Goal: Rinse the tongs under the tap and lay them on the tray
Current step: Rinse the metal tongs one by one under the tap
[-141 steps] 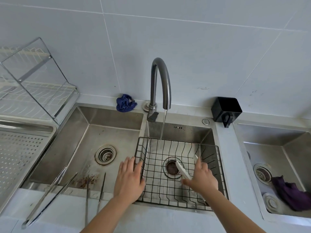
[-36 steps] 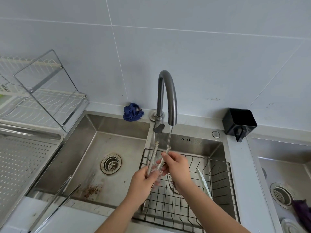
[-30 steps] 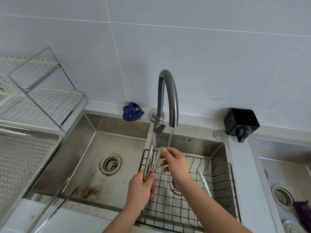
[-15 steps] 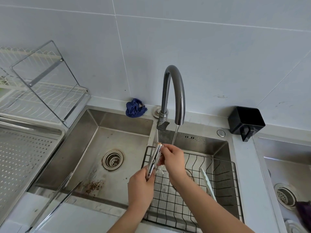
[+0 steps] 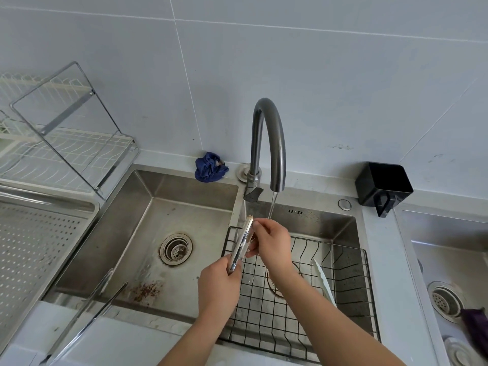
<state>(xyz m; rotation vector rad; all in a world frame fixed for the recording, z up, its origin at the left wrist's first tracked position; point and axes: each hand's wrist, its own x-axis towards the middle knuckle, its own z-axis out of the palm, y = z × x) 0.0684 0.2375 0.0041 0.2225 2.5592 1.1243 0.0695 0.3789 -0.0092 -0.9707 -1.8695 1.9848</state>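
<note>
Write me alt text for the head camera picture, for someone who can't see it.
A person's left hand grips the lower end of metal tongs while the right hand pinches their tips beside the stream from the running tap, above a black wire basket in a steel sink. A perforated tray sits to the left.

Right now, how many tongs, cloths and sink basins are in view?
Tongs: 2, the held tongs gripped by the left hand and right hand, the long tongs lying loose.
Cloths: 2, the blue cloth, the purple cloth.
Basins: 3, the left basin, the middle basin, the right basin.
Total: 7.
</note>
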